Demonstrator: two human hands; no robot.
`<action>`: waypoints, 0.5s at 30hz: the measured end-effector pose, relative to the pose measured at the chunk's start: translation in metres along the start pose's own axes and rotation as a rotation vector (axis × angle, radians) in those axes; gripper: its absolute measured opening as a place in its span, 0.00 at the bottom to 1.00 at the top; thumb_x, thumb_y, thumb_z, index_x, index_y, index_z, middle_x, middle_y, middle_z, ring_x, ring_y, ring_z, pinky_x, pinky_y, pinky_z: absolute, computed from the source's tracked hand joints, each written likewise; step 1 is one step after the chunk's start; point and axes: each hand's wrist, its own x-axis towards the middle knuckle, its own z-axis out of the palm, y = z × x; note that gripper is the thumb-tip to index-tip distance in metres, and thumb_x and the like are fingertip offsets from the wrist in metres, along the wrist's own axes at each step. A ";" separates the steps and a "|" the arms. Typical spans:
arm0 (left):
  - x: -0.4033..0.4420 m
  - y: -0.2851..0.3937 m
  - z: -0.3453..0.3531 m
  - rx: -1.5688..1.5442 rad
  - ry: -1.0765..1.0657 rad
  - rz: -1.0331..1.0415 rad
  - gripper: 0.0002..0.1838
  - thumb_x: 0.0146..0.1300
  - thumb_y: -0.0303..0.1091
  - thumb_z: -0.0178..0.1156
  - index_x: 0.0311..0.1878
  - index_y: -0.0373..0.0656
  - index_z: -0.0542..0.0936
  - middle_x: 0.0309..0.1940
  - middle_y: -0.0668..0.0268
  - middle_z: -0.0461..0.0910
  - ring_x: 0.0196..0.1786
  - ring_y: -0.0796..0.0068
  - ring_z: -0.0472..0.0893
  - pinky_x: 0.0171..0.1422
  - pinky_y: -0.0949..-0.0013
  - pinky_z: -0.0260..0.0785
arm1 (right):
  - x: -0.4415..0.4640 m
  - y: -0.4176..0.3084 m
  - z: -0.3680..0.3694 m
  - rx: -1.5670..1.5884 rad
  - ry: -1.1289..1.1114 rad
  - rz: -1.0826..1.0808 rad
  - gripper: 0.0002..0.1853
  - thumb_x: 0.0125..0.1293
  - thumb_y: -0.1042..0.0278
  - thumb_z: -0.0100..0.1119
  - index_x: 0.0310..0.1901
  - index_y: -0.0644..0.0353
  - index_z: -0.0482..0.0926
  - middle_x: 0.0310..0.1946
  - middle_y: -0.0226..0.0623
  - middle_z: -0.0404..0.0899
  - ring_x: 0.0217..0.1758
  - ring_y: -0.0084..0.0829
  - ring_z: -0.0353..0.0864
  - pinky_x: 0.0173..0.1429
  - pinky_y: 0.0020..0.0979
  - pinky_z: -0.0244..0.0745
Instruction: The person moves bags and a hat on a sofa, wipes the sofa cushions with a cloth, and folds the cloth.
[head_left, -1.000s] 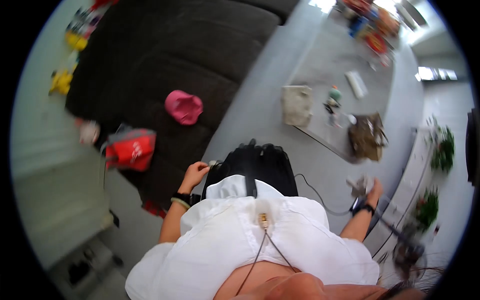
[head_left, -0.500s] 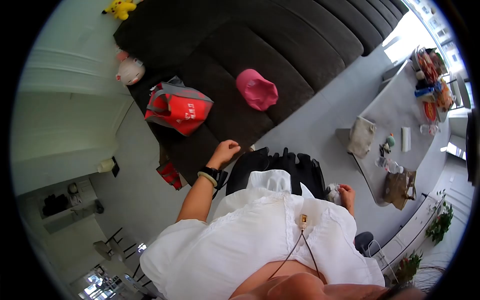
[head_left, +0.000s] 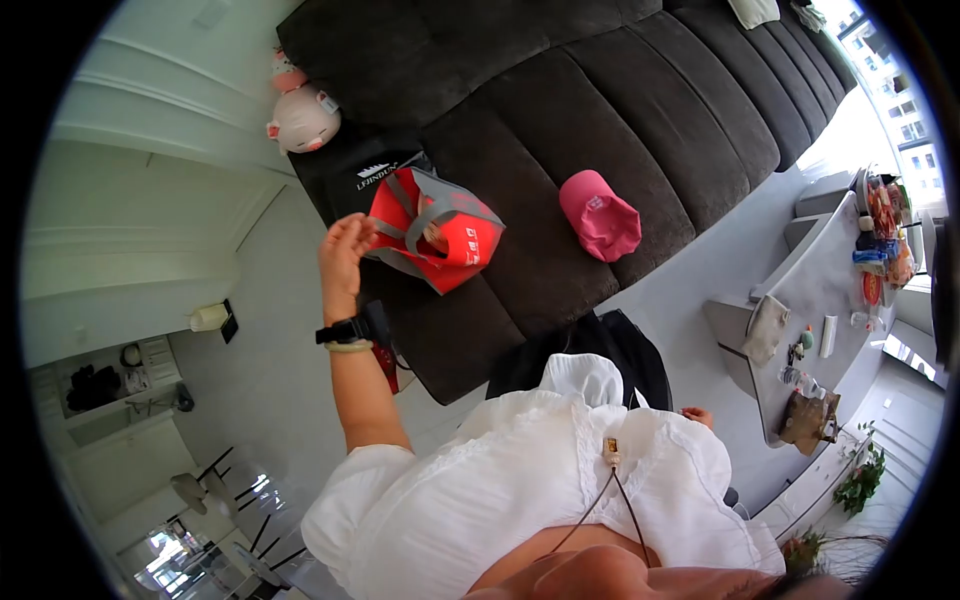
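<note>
My left hand [head_left: 347, 243], with a dark watch on its wrist, is at the left rim of a red and grey tote bag [head_left: 467, 243]. Its fingers are curled in and appear to pinch the bag's edge. The bag sits on the dark sofa with its mouth open and grey handles up; something small shows inside. Behind it lies a black bag [head_left: 362, 170] with white lettering. My right hand [head_left: 697, 415] is low by my right side, mostly hidden by my white blouse; its fingers and anything in them cannot be made out.
A pink cap [head_left: 600, 215] lies on the dark sofa [head_left: 640, 130], right of the tote. Pig plush toys [head_left: 305, 120] rest at the sofa's far left end. On the right, a grey table [head_left: 790, 350] holds pouches, bottles and snack packs. Another red bag [head_left: 385, 365] stands beside the sofa.
My left hand has moved from the sofa's front edge to the tote's rim, and the tote's mouth is wider open. My right hand, earlier holding something white and crumpled, is now mostly hidden. The view has shifted.
</note>
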 end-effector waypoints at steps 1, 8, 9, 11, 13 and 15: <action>0.020 0.000 -0.019 -0.024 0.063 0.025 0.10 0.68 0.30 0.56 0.48 0.35 0.78 0.42 0.58 0.82 0.45 0.69 0.82 0.52 0.68 0.76 | -0.001 -0.006 0.003 -0.029 -0.001 0.001 0.12 0.51 0.72 0.60 0.36 0.67 0.85 0.28 0.37 0.84 0.30 0.27 0.80 0.38 0.28 0.75; 0.151 -0.089 -0.129 0.090 0.435 -0.261 0.12 0.61 0.32 0.63 0.43 0.34 0.79 0.41 0.57 0.82 0.46 0.69 0.82 0.50 0.72 0.74 | -0.034 -0.108 0.004 -0.136 0.000 0.037 0.11 0.51 0.72 0.60 0.35 0.68 0.84 0.27 0.35 0.84 0.29 0.25 0.80 0.36 0.28 0.75; 0.160 -0.109 -0.145 0.198 0.456 -0.287 0.11 0.60 0.32 0.64 0.41 0.34 0.79 0.37 0.58 0.81 0.41 0.70 0.80 0.46 0.71 0.73 | -0.031 -0.115 0.002 -0.162 -0.011 0.035 0.11 0.51 0.73 0.60 0.35 0.68 0.84 0.27 0.35 0.84 0.29 0.25 0.80 0.36 0.28 0.75; 0.173 -0.144 -0.172 0.416 0.491 -0.334 0.11 0.59 0.34 0.66 0.37 0.34 0.79 0.30 0.61 0.78 0.33 0.72 0.78 0.38 0.71 0.71 | -0.022 -0.126 -0.002 -0.184 -0.046 0.024 0.11 0.50 0.73 0.61 0.35 0.68 0.84 0.27 0.35 0.83 0.29 0.25 0.79 0.36 0.28 0.75; 0.179 -0.174 -0.189 0.584 0.584 -0.350 0.19 0.55 0.37 0.69 0.41 0.28 0.80 0.40 0.51 0.80 0.43 0.61 0.80 0.47 0.64 0.71 | -0.011 -0.146 0.002 -0.212 -0.069 0.003 0.10 0.50 0.73 0.61 0.35 0.67 0.84 0.27 0.35 0.83 0.29 0.24 0.79 0.36 0.27 0.75; 0.176 -0.178 -0.195 0.679 0.639 -0.306 0.26 0.52 0.39 0.71 0.44 0.22 0.79 0.46 0.43 0.80 0.49 0.52 0.80 0.53 0.58 0.70 | -0.010 -0.170 0.007 -0.250 -0.069 -0.002 0.10 0.50 0.72 0.61 0.35 0.67 0.84 0.27 0.34 0.83 0.29 0.24 0.79 0.36 0.27 0.75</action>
